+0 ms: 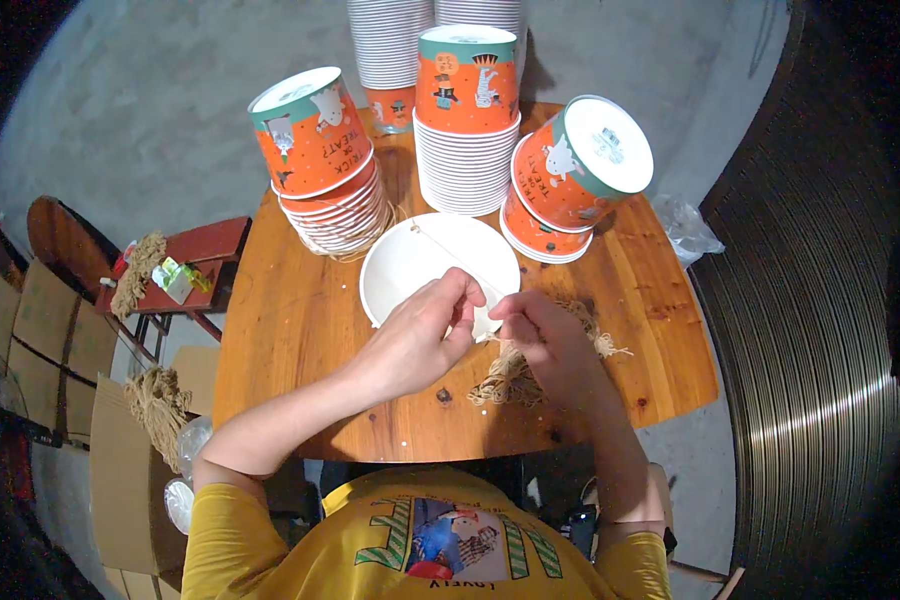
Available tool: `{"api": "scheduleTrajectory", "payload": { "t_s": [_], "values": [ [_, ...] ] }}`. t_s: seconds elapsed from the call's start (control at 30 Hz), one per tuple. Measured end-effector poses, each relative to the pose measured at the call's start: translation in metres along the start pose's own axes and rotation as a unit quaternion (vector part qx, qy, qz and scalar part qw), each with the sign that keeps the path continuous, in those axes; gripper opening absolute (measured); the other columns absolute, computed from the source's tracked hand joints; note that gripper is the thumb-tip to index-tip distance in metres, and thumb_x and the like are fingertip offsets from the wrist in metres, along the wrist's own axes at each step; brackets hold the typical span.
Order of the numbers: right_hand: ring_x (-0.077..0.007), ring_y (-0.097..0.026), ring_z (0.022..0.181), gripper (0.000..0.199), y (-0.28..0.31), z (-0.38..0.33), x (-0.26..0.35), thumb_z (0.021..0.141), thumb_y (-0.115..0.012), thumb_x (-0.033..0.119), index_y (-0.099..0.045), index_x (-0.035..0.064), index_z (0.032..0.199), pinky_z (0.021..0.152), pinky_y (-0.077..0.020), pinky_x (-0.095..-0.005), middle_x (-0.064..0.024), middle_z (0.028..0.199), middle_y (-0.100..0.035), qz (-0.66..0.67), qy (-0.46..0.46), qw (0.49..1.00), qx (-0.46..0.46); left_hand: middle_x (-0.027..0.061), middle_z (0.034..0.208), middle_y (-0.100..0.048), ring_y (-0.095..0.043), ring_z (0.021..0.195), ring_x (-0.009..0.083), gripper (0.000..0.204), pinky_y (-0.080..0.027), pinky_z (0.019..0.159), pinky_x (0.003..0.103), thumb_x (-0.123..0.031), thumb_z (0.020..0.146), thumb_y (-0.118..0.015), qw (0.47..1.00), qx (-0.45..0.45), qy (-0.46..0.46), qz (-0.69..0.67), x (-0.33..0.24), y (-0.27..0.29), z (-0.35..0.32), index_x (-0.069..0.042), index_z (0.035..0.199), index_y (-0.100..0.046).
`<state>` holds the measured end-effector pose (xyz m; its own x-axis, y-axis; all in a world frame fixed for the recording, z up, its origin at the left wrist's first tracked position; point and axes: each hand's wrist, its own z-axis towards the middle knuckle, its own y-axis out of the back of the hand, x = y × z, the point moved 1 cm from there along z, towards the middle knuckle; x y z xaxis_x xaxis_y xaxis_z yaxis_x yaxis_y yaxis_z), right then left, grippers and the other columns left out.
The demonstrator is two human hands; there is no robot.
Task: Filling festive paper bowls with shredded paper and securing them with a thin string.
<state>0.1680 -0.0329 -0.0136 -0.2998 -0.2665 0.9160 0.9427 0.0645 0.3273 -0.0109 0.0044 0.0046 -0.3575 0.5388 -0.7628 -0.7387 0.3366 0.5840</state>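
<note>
From where I stand, the white bucket (395,270) sits mid-frame on the wooden table (290,330), its mouth turned up. A pale cord (450,254) slants over that mouth, its long axis running from the upper-left rim down and right toward the gap between the hands. The left hand (425,325) is nearer, overlapping the bucket's lower part; the right hand (550,345) is just off the lower-right rim, above a bundle of cords (510,382). Both have fingertips drawn narrow, though I cannot tell which of them pinches the cord. Printed lettering shows upside down on the left orange bucket (315,145) and slanted on the right orange bucket (555,170), and there are small marks on their pale bases; more lettering surrounds a picture on the yellow shirt (340,500), bottom centre. I can make out no brand.
</note>
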Motion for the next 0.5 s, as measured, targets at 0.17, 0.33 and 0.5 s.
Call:
{"api": "scheduleTrajectory", "payload": {
  "t_s": [0.17,0.33,0.5],
  "values": [
    [-0.0107,-0.051,0.073,0.011,-0.001,-0.001,0.012,0.086,-0.057,0.006,-0.055,0.0032,0.096,0.066,-0.0438,-0.0265,-0.0033,0.081,-0.053,-0.091,0.037,0.995,0.014,0.0135,0.081,-0.052,-0.055,0.077,0.0274,0.016,-0.045,0.069,0.037,-0.001,0.082,-0.053,1.0,0.008,-0.009,0.0,0.001,0.001,-0.001,-0.001,0.097,-0.045],
    [-0.0138,-0.052,0.071,0.013,0.003,-0.003,0.008,0.08,-0.06,0.003,-0.053,0.003,0.092,0.064,-0.0448,-0.0283,-0.0048,0.078,-0.051,-0.125,0.121,0.985,0.018,0.0127,0.08,-0.052,-0.055,0.076,0.0266,0.016,-0.045,0.068,0.037,-0.002,0.082,-0.053,1.0,0.014,0.0,-0.01,-0.001,0.001,-0.001,-0.001,0.097,-0.045],
    [-0.0195,-0.055,0.071,0.013,0.0,-0.005,0.008,0.079,-0.059,0.002,-0.052,0.0028,0.09,0.064,-0.0462,-0.0305,-0.0079,0.079,-0.051,-0.183,0.146,0.972,0.003,0.0123,0.08,-0.053,-0.055,0.075,0.0254,0.016,-0.045,0.068,0.036,-0.002,0.082,-0.053,1.0,0.011,-0.014,-0.006,0.002,0.0,-0.001,-0.001,0.097,-0.046]
  ]
}}
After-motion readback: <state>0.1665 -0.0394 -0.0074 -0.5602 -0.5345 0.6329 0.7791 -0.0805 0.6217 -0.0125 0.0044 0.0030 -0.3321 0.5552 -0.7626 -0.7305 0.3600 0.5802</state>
